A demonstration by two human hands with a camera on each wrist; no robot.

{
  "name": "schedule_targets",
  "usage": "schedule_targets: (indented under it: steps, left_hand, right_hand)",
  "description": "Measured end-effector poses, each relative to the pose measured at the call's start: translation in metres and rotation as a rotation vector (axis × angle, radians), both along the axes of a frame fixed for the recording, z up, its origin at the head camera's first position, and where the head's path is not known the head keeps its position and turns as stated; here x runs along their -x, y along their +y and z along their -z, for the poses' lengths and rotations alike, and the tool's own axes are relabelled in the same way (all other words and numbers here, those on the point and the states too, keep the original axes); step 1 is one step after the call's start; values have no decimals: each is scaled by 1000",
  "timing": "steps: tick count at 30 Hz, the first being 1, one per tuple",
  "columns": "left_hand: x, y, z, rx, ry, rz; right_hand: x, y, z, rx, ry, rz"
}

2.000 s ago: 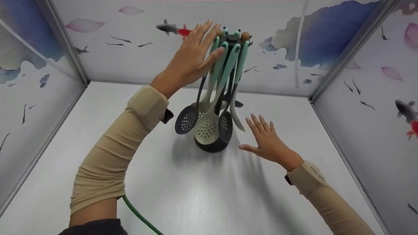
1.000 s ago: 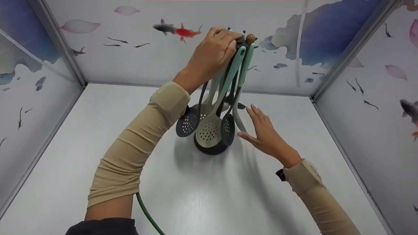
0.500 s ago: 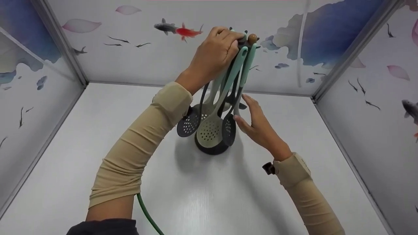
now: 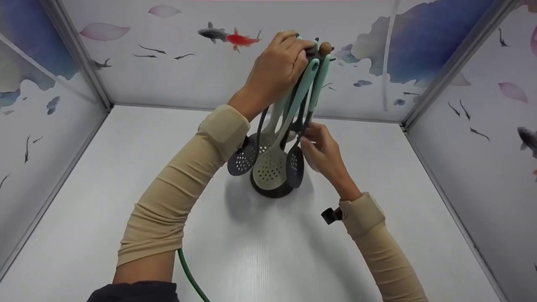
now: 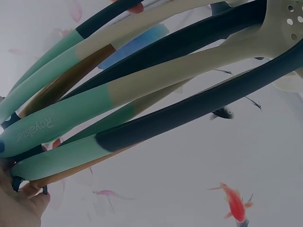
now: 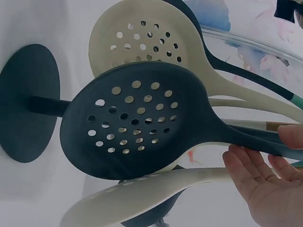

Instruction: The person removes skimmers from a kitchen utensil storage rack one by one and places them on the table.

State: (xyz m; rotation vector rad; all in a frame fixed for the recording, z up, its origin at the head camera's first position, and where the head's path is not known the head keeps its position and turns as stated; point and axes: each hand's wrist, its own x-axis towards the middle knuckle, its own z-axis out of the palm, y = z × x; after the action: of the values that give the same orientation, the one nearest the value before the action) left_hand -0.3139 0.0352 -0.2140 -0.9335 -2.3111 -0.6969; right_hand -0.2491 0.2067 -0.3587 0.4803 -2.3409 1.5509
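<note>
A stand [image 4: 273,193] hung with kitchen utensils is on the white bench [image 4: 256,247], near its far edge. Its round black base is against the bench, and a short length of the post [image 6: 47,106] shows beside it in the right wrist view.

The left hand [image 4: 277,65] is at the top of the stand, its fingers curled over the dark hub [image 4: 311,51] and hiding much of it. A round wooden knob [image 4: 325,48] shows just beyond the fingers.

The right hand [image 4: 323,149] is lower, on the right side of the bunch. It pinches the stem of a dark skimmer [image 4: 295,167] just above the perforated head, with the thumb on one side and the fingers on the other. The skimmer hangs with its head down.

Next to it hangs a pale skimmer [image 4: 269,170], and a second dark skimmer [image 4: 243,161] is on the left of the bunch. The handles [image 5: 57,120] in the left wrist view are mostly mint green, running into pale or dark stems.

Beige sleeves [image 4: 168,180] cover the forearms. A green cable [image 4: 189,272] runs below the left arm. Fish and petals decorate the walls [image 4: 188,84].
</note>
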Motion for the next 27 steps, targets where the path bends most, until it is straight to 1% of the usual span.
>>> schedule_targets:
  steps: [3, 8, 11, 16, 22, 27]
  left_hand:
    - [0, -1, 1, -3, 11, -3]
    - [-1, -1, 4, -14, 18, -4]
    - [0, -1, 5, -16, 19, -10]
    - [0, 0, 4, -28, 31, -9]
    - [2, 2, 3, -47, 39, -6]
    - [3, 3, 3, -51, 29, -12]
  right_hand:
    - [-1, 0, 5, 28, -53, 20]
    - [-16, -3, 2, 36, -135, 20]
    - [-23, -2, -1, 55, -147, 19]
    - [-29, 1, 0, 76, -102, 36]
    - [-33, 7, 4, 105, -5, 56]
    - [-36, 9, 5, 129, 14, 89]
